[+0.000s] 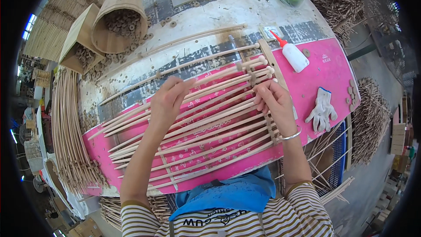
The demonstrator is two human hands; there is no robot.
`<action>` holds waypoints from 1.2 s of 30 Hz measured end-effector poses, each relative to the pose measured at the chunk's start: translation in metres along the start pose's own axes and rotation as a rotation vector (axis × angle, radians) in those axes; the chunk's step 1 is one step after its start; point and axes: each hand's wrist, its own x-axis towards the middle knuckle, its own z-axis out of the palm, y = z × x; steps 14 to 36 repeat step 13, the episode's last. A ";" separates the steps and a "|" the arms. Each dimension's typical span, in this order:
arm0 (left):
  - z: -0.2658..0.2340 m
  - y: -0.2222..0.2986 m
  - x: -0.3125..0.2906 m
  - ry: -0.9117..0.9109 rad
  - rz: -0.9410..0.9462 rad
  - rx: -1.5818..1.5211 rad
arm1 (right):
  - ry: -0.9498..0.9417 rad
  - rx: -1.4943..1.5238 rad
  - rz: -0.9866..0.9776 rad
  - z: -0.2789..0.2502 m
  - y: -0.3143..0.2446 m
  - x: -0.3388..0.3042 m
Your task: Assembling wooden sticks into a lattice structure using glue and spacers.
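Head view: left hand (pixel 169 101) pinched closed on a thin wooden rod (pixel 210 75), fingertips (pixel 183 83) gripping it near its middle. Right hand (pixel 275 103) curled over the right end of the curved rod panel (pixel 197 136), fingers (pixel 263 101) bent and pressing on the rods beside a wooden crosspiece (pixel 272 63); cannot tell whether anything is actually clasped. Panel lying on a pink sheet (pixel 324 66), directly beneath both sets of fingers. Right of the right fingers: white glue bottle (pixel 293 55), white work glove (pixel 322 110). Beyond the left fingertips: wooden bucket (pixel 115 17) of small wooden rings.
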 end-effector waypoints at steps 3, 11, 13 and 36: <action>0.026 -0.013 0.028 -0.021 -0.033 -0.040 | 0.014 0.008 -0.019 -0.004 0.001 0.000; 0.061 -0.035 0.045 -0.080 -0.023 -0.010 | 0.044 0.016 0.000 -0.024 0.006 0.011; 0.062 -0.039 0.046 -0.121 -0.030 0.011 | 0.012 -0.034 -0.012 -0.031 0.008 0.023; 0.062 -0.039 0.046 -0.121 -0.030 0.011 | 0.012 -0.034 -0.012 -0.031 0.008 0.023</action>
